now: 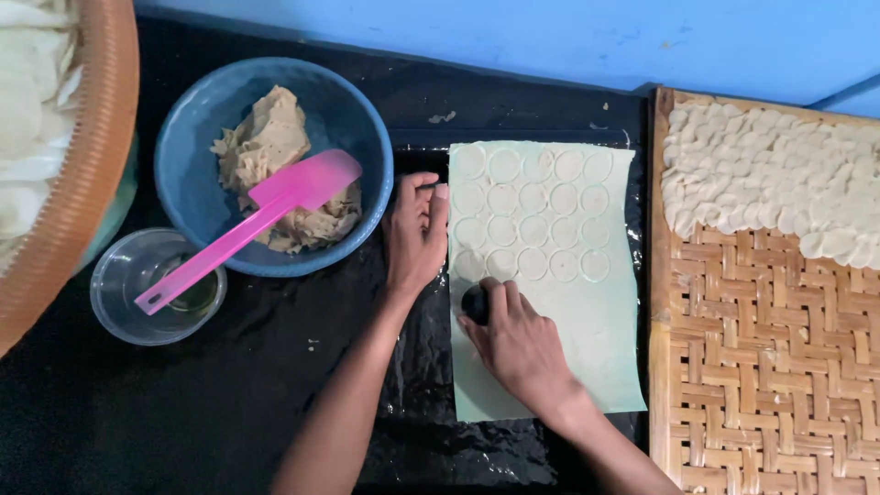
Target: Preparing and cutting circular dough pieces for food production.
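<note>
While the right hand [518, 339] presses a small dark round cutter [475, 302] onto the pale dough sheet [587, 348], fingers curled over it, the left hand [415, 229] lies nearly flat, holding nothing, at the sheet's left edge. Long axis running away from the person, the sheet sits on black plastic [275, 385], rows of cut circles [532, 211] filling its far half.

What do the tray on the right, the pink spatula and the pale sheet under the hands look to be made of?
The tray looks like woven bamboo or cane strips: a tan, matte basket weave. The pink spatula seems smooth plastic or silicone, slightly glossy and translucent. The pale sheet looks like thin rolled dough, soft and matte, with rows of pressed circles. The right hand presses a small dark cutter, material unclear.
</note>
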